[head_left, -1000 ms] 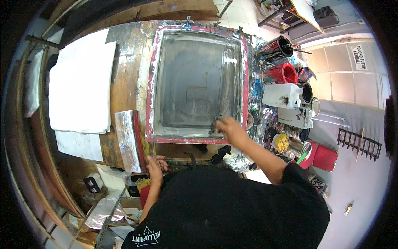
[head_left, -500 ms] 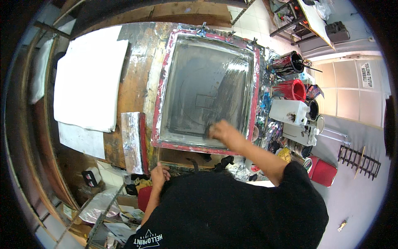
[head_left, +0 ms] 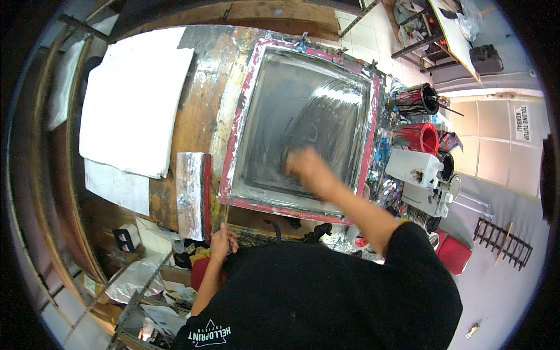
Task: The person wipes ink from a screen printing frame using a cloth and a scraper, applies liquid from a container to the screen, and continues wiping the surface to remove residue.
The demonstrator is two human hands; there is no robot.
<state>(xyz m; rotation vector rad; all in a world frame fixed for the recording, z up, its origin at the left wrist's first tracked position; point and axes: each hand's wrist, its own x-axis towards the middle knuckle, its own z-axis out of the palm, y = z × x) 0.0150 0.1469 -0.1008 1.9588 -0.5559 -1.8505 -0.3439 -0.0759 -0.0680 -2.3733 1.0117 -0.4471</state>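
A screen-printing frame [head_left: 238, 125] with red-and-white tape along its edges lies on the worktable. My right hand [head_left: 306, 169] is closed over the grey mesh [head_left: 265, 99], fingers pressed down; something small and dark under them is mostly hidden. Faint line shapes and shiny wet streaks [head_left: 338, 93] show on the mesh. At the table's near edge, my left hand [head_left: 223, 240] holds nothing visible, thumb apart from loosely bent fingers. Close beside it lies a wide squeegee [head_left: 191, 195] with a paint-stained pale handle and a red strip.
A stack of white sheets [head_left: 134, 111] lies on the table's left. Paint-stained tubs, one black [head_left: 417, 99] and one red [head_left: 417, 138], stand right of the frame with white jerrycans [head_left: 411, 166]. Clamps [head_left: 300, 42] sit on the frame's far edge. Shelving stands at the lower left.
My right hand has moved away from the frame's near edge and leftward over the mesh. The wet sheen has changed shape. My left hand stays at the table edge; the whole view has shifted slightly.
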